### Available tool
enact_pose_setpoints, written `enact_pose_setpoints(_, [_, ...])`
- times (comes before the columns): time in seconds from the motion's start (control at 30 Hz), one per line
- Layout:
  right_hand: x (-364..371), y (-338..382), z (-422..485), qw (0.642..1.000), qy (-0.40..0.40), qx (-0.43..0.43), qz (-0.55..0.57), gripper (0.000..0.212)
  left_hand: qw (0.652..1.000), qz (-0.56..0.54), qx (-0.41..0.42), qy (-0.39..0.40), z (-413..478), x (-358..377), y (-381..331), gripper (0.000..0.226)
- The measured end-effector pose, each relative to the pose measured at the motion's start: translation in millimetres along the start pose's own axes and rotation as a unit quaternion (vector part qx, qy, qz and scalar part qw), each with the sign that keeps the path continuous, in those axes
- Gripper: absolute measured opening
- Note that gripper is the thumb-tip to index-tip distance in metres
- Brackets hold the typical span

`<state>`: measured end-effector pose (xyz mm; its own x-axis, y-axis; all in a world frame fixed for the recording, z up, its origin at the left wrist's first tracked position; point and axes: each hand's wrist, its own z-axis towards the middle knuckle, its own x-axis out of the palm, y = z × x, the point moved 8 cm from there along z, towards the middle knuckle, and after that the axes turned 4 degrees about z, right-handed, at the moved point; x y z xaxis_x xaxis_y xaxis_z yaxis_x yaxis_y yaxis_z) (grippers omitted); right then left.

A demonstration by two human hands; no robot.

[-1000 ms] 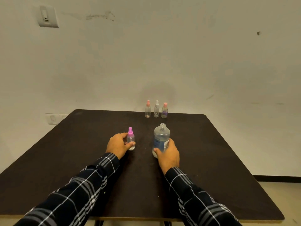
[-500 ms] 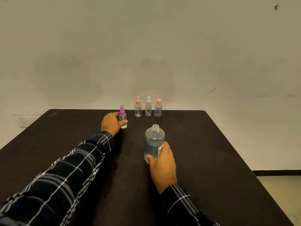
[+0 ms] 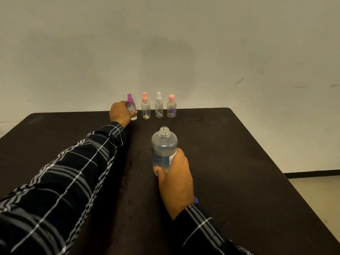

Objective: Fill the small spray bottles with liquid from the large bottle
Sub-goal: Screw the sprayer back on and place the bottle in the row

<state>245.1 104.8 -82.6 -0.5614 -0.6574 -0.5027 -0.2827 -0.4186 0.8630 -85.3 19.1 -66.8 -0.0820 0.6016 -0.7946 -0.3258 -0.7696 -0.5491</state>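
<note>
**Bottles and hands on dark table: materials, positions, clearances**

Item 1. Large bottle (image 3: 163, 148): clear plastic, round-shouldered cylinder with a threaded neck and no cap, pale blue label on the lower body. It stands upright near the table's middle. Our right hand (image 3: 176, 181) grips its lower half from behind, thumb on the left side and fingers curled round the right.

Item 2. Purple-capped spray bottle (image 3: 131, 109): small, clear and slim, upright at the far edge. Our left hand (image 3: 119, 113) holds it, thumb across the front and fingers wrapped behind. We cannot make out how much liquid it holds.

Items 3–5. Pink-capped spray bottle (image 3: 146, 109), white-capped spray bottle (image 3: 159, 107), and a squatter flat-capped bottle (image 3: 171, 108) with a purple print. All are clear plastic and upright, and they form one evenly spaced row with item 2, each just beside the next but apart.

Item 6. Table (image 3: 239, 153): dark matte top, faintly scuffed, with rounded far corners. The row sits close to the far edge, near the plain grey wall (image 3: 184, 43). Open tabletop lies between the row and the large bottle, and more broadly to the right of it. Our plaid sleeve (image 3: 73, 172) crosses the left half.

Item 7. Small blue-violet object (image 3: 196, 199) showing beside the right wrist. We cannot identify it.
</note>
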Motion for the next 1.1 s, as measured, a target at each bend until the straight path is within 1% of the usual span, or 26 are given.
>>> enact_pose_setpoints(0.1, [-1, 0, 0, 1.0, 0.004, 0.002, 0.002, 0.068, 1.0, 0.0, -0.009, -0.006, 6, 3, -2, 0.049])
enact_pose_setpoints(0.23, [-3, 4, -2, 1.0, -0.003, -0.009, -0.004, 0.064, 0.998, -0.049, -0.035, -0.011, 6, 4, 1, 0.071])
enact_pose_setpoints(0.3, [-4, 5, -3, 1.0, -0.008, -0.015, -0.009, 0.062, 0.998, -0.054, -0.036, -0.014, -1, 4, -1, 0.081])
enact_pose_setpoints(0.33, [-4, 6, -4, 1.0, -0.009, -0.016, -0.01, 0.061, 0.998, -0.042, -0.032, -0.034, -7, 1, -3, 0.082])
enact_pose_setpoints(0.4, [-5, 6, -4, 1.0, -0.012, -0.02, -0.012, 0.06, 0.995, 0.0, -0.004, -0.103, -21, -9, -13, 0.073])
enact_pose_setpoints(0.47, [-4, 7, -4, 1.0, -0.011, -0.023, -0.012, 0.059, 0.987, 0.007, 0.046, -0.151, -34, -14, -29, 0.058])
enact_pose_setpoints(0.53, [-4, 7, -5, 1.0, -0.009, -0.023, -0.014, 0.059, 0.986, -0.017, 0.084, -0.141, -40, -9, -43, 0.047])
enact_pose_setpoints(0.57, [-4, 6, -4, 1.0, -0.008, -0.023, -0.013, 0.058, 0.988, -0.03, 0.089, -0.127, -40, -4, -47, 0.045])
enact_pose_setpoints(0.67, [-4, 6, -3, 1.0, -0.006, -0.022, -0.009, 0.057, 0.992, -0.061, 0.052, -0.102, -37, 5, -54, 0.05])
enact_pose_setpoints(0.77, [-3, 4, -2, 1.0, 0.001, -0.015, -0.008, 0.059, 0.996, -0.045, 0.025, -0.077, -31, 13, -57, 0.057])
enact_pose_setpoints(0.93, [-4, 4, -1, 1.0, 0.007, -0.009, -0.014, 0.061, 0.999, -0.02, -0.01, -0.039, -22, 25, -52, 0.051])
enact_pose_setpoints(1.1, [-2, 4, -1, 1.0, 0.016, -0.007, -0.016, 0.064, 0.998, -0.027, -0.033, -0.039, -24, 29, -47, 0.043])
